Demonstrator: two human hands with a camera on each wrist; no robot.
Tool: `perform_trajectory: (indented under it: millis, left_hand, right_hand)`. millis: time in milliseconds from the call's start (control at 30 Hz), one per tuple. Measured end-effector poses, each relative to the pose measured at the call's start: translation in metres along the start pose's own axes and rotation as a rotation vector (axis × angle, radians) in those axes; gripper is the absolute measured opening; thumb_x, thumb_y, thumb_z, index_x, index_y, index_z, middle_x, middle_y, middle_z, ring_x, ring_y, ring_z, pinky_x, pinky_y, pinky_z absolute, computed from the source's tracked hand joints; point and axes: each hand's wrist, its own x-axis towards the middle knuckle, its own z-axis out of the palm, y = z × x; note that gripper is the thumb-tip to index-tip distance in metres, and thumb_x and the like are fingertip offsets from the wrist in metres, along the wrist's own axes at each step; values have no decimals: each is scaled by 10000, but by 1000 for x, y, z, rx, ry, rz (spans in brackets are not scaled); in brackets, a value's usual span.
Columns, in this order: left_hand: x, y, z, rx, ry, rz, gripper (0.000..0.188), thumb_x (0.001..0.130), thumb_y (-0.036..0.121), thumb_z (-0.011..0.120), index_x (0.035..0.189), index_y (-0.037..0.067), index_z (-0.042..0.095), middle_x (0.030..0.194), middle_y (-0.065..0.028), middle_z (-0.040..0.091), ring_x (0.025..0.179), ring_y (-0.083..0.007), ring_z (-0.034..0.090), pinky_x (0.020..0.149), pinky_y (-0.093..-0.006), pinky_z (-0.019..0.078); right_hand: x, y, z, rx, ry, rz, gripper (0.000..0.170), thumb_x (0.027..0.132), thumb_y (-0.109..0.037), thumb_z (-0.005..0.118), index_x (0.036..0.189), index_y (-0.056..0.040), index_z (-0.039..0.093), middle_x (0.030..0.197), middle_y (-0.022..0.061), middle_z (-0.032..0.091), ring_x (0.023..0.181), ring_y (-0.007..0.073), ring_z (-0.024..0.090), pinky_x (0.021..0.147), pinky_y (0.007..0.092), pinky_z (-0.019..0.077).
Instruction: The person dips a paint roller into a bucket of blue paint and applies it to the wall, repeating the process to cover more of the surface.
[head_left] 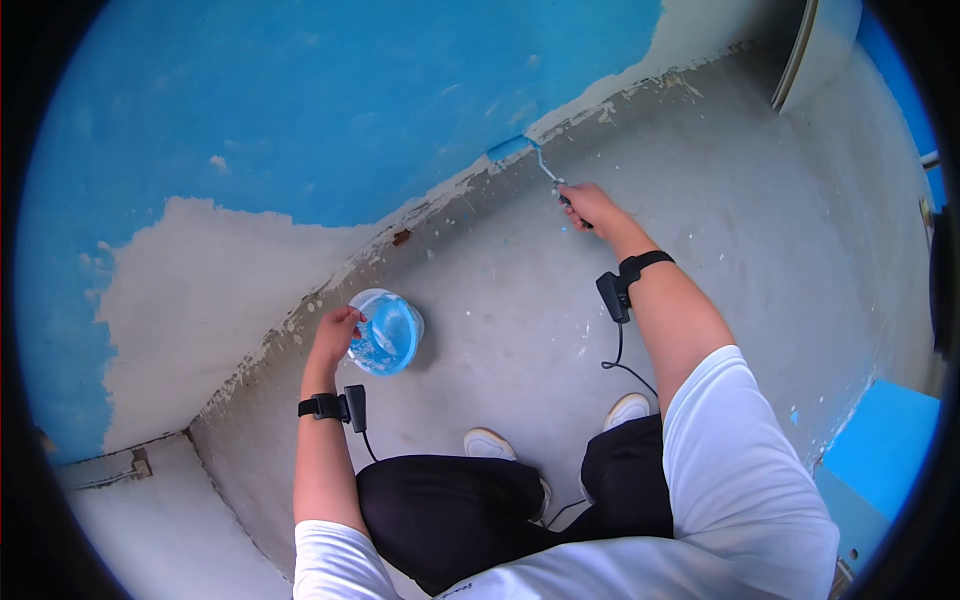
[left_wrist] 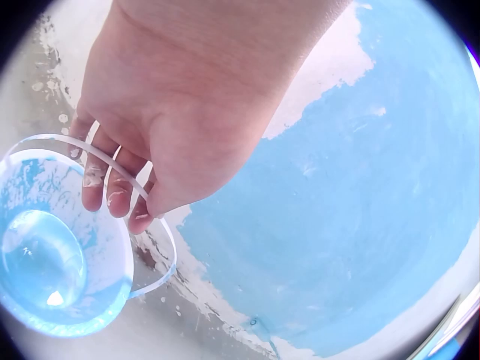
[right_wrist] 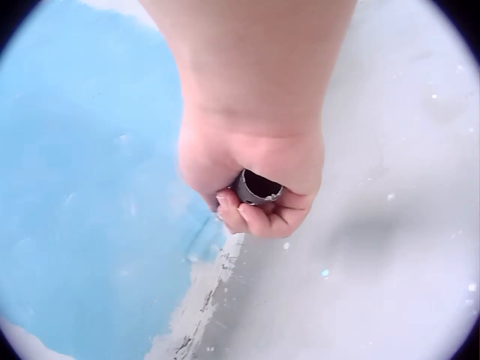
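My right hand (head_left: 592,207) grips the dark handle of a paint roller (head_left: 508,148). Its blue roller head lies against the bottom of the blue-painted wall (head_left: 350,100), right by the floor edge. In the right wrist view the hollow end of the roller handle (right_wrist: 247,187) shows between palm and curled fingers. My left hand (left_wrist: 172,127) holds the thin white bail handle (left_wrist: 171,247) of a bucket (left_wrist: 107,251) between thumb and fingers. Blue paint (left_wrist: 45,259) sits in the bottom of the bucket, with streaks up its inner wall. White marks spot the left fingertips.
Bare whitish patches (head_left: 200,290) interrupt the blue on the wall. The grey concrete floor (head_left: 520,330) carries white flecks, and a ragged plaster strip runs along its joint with the wall. A pale panel (head_left: 825,50) stands at the far right. My shoes (head_left: 488,443) are below the bucket.
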Motion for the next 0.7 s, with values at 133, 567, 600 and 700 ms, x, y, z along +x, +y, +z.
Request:
perform_trajectory:
  millis: [133, 567, 600, 700]
  left_hand:
    - [2, -3, 0, 17, 7, -11, 237, 947, 186, 521, 852, 29, 672, 691, -24, 597, 666, -124, 563, 644, -271, 449]
    - [3, -6, 1, -35, 33, 14, 215, 930, 161, 528, 869, 21, 680, 700, -43, 609, 655, -133, 575, 623, -289, 463]
    - [3, -6, 1, -17, 34, 5, 217, 928, 163, 530, 865, 21, 681, 700, -44, 610, 651, -133, 574, 624, -289, 464]
    - [3, -6, 0, -1, 35, -16, 217, 920, 169, 537, 852, 24, 684, 695, -48, 610, 644, -136, 575, 632, -287, 468]
  right_hand:
    - [3, -4, 6, -60, 8, 1, 303, 979, -328, 522, 845, -58, 551, 631, -25, 462, 476, 84, 381, 434, 258, 320]
    - [-7, -23, -4, -63, 6, -37, 305, 975, -311, 531, 818, -51, 559, 605, -16, 465, 468, 90, 395, 438, 260, 335]
    - [-10, -23, -14, -79, 0, -61, 298, 978, -310, 528, 847, -44, 567, 609, -17, 463, 467, 83, 393, 434, 251, 331]
    - [-17, -24, -35, -59, 54, -96, 321, 955, -315, 555, 838, -18, 582, 597, -1, 475, 448, 104, 418, 405, 270, 326]
